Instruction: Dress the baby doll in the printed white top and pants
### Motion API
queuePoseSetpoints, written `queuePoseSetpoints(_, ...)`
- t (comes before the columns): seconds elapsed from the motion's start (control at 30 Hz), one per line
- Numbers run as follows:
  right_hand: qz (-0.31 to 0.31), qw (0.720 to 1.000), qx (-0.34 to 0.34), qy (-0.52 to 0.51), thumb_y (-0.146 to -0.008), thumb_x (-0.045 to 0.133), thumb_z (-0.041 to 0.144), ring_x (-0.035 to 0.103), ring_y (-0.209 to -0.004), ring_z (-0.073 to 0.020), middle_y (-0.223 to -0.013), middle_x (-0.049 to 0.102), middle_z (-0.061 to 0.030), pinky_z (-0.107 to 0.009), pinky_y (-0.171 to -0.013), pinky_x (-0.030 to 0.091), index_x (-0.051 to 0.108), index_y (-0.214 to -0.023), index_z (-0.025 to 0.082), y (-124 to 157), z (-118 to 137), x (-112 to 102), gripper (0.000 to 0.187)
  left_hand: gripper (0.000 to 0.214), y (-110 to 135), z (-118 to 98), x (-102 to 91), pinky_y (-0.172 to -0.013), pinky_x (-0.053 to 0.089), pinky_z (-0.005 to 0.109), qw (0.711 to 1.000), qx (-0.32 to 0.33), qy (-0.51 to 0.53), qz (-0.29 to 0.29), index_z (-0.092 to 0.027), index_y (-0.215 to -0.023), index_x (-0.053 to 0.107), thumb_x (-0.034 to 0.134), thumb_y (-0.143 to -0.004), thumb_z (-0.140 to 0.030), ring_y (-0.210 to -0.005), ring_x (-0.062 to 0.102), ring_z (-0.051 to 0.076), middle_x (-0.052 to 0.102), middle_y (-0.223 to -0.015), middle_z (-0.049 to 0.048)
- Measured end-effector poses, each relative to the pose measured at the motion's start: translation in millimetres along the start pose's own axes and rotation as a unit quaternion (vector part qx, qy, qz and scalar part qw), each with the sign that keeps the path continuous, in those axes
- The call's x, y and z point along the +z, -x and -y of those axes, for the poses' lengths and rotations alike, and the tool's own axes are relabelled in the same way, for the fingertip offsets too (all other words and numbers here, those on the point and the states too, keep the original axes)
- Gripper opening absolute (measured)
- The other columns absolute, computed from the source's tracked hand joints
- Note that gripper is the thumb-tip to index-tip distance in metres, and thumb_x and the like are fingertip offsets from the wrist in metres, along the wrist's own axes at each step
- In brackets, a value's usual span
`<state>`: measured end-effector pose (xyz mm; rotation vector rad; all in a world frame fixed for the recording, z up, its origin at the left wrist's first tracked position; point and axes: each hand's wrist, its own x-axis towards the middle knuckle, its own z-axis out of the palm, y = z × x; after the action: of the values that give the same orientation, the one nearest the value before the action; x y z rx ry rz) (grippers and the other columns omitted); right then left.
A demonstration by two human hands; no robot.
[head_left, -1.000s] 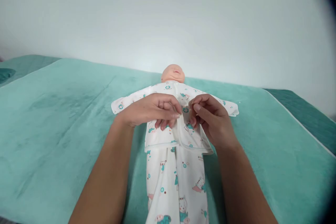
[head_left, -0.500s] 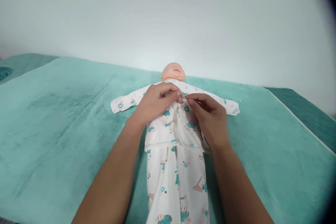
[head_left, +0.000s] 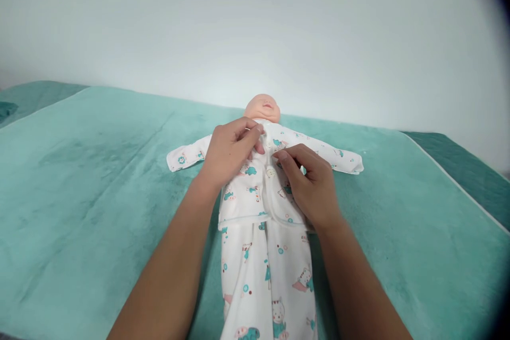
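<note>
A baby doll (head_left: 263, 108) lies on its back in a white pyjama shirt (head_left: 244, 204) with teal and pink animal prints. Matching trousers (head_left: 255, 276) stretch toward me below the shirt's hem. My left hand (head_left: 233, 151) is over the chest, its curled fingers closed at the edge of the front opening. On the other side of that opening, my right hand (head_left: 313, 178) pinches the cloth between thumb and forefinger. A pale button (head_left: 270, 172) shows just below the fingertips. What lies between the fingers of each hand is mostly hidden.
A teal plush blanket (head_left: 99, 196) with a pale edge line spreads under the doll. Darker teal cloth (head_left: 450, 156) shows at the right. Behind stands a plain white wall (head_left: 255, 26). The shirt's sleeves (head_left: 342, 159) reach out to both sides.
My hands have drawn apart at the chest. The left has shifted up and left, the right slightly down and left. More of the front opening now shows between them.
</note>
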<state>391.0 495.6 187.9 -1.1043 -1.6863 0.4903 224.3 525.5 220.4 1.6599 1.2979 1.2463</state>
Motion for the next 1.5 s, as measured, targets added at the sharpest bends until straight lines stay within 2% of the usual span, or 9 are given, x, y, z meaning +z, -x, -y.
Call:
queuePoseSetpoints(0.27,-0.040,0.997,0.058,-0.032,-0.094,0.056,0.029,0.056,-0.072,-0.0150,-0.083,0.068,-0.0002,-0.030,-0.070,0.044,0.069,-0.096,0.024,2.2,-4.1,9.0,0.015,0.025,-0.2,-6.1,-12.8,-0.043,0.038,0.022,0.990,-0.058,0.008,0.128,-0.020,-0.090,0.063,0.055,-0.089,-0.043,-0.043,0.049,0.007,0.075,-0.085,0.0046)
queuePoseSetpoints(0.5,-0.028,0.998,0.037,-0.036,-0.090,0.058,0.022,0.052,-0.070,-0.0135,-0.088,0.064,0.0001,-0.029,-0.066,0.043,0.067,-0.099,0.025,1.6,-3.1,9.3,0.014,0.023,2.1,-9.7,-16.5,-0.048,0.038,0.022,0.977,-0.081,0.035,0.196,-0.022,-0.099,0.064,0.058,-0.088,-0.041,-0.050,0.056,0.009,0.074,-0.080,0.0030)
queuePoseSetpoints(0.6,-0.013,0.999,0.015,-0.037,-0.088,0.058,0.017,0.051,-0.070,-0.0127,-0.094,0.064,0.0002,-0.028,-0.065,0.043,0.066,-0.100,0.026,0.9,-1.5,6.9,0.017,0.021,0.0,-6.2,-15.0,-0.047,0.039,0.023,0.981,-0.088,0.037,0.169,-0.021,-0.096,0.064,0.058,-0.088,-0.040,-0.046,0.052,0.009,0.071,-0.070,0.0015)
queuePoseSetpoints(0.7,0.011,0.999,0.000,-0.036,-0.089,0.057,0.018,0.053,-0.071,-0.0135,-0.091,0.067,-0.0001,-0.029,-0.067,0.043,0.069,-0.096,0.026,1.9,0.3,3.0,0.016,0.018,-3.0,-0.7,-10.4,-0.051,0.043,0.024,0.996,-0.051,0.042,0.057,-0.021,-0.092,0.062,0.057,-0.089,-0.037,-0.054,0.057,0.012,0.068,-0.067,0.0006)
queuePoseSetpoints(0.8,0.022,0.996,0.031,-0.076,-0.091,0.058,0.023,0.056,-0.068,-0.0138,-0.086,0.072,-0.0005,-0.030,-0.065,0.045,0.071,-0.095,0.025,4.5,2.2,0.3,0.014,0.019,-4.7,3.6,-3.6,-0.066,0.049,0.024,0.999,0.023,0.005,-0.046,-0.021,-0.093,0.065,0.054,-0.091,-0.036,-0.081,0.065,0.016,0.073,-0.088,0.0031)
queuePoseSetpoints(1.03,0.007,0.980,0.087,-0.180,-0.093,0.061,0.029,0.057,-0.063,-0.0130,-0.075,0.071,0.0004,-0.027,-0.056,0.044,0.071,-0.098,0.026,5.8,2.1,2.5,0.012,0.037,-10.4,16.2,8.9,-0.112,0.037,0.036,0.982,0.135,-0.125,0.051,-0.023,-0.124,0.064,0.039,-0.100,-0.036,-0.134,0.049,0.021,0.061,-0.138,0.0040)
queuePoseSetpoints(1.23,-0.022,0.991,0.075,-0.112,-0.095,0.056,0.033,0.064,-0.097,-0.0182,-0.118,0.068,-0.0015,-0.035,-0.081,0.054,0.067,-0.116,0.030,2.7,-10.1,6.1,0.023,0.042,-15.6,25.4,9.9,-0.113,0.038,0.039,0.976,0.115,-0.183,0.043,-0.023,-0.135,0.056,0.036,-0.101,-0.036,-0.134,0.050,0.021,0.058,-0.142,0.0055)
queuePoseSetpoints(1.33,0.016,0.998,0.032,-0.056,-0.095,0.057,0.036,0.052,-0.128,-0.0220,-0.139,0.059,-0.0015,-0.044,-0.111,0.041,0.060,-0.131,0.031,-1.2,-17.0,8.1,0.036,0.042,-16.2,27.1,10.5,-0.113,0.039,0.041,0.975,0.111,-0.187,0.039,-0.023,-0.136,0.055,0.036,-0.101,-0.035,-0.134,0.050,0.022,0.058,-0.142,0.0055)
queuePoseSetpoints(1.5,0.074,0.997,0.000,-0.009,-0.099,0.049,0.044,0.042,-0.140,-0.0217,-0.150,0.050,-0.0028,-0.044,-0.119,0.032,0.053,-0.140,0.029,-20.2,-28.4,11.4,0.043,0.039,-16.9,29.0,12.8,-0.112,0.040,0.042,0.978,0.104,-0.178,0.024,-0.022,-0.133,0.056,0.038,-0.100,-0.031,-0.132,0.051,0.022,0.059,-0.140,0.0053)
